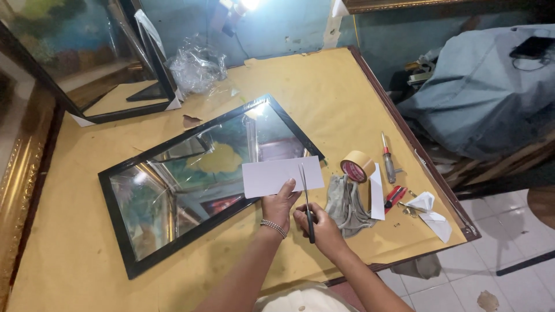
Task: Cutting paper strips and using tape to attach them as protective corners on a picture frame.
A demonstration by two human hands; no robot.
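Nearby, tape roll [357,166], rag [346,203], screwdriver [387,157].

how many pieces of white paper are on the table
3 visible: a white sheet held by the left hand, a strip beside the tape roll, crumpled paper near the table's edge.

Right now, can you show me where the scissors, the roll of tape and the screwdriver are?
scissors [306,199]: head view, on the blades, over the white paper.
roll of tape [356,166]: head view, on its tan outer band.
screwdriver [387,156]: head view, on the shaft just below its red handle.
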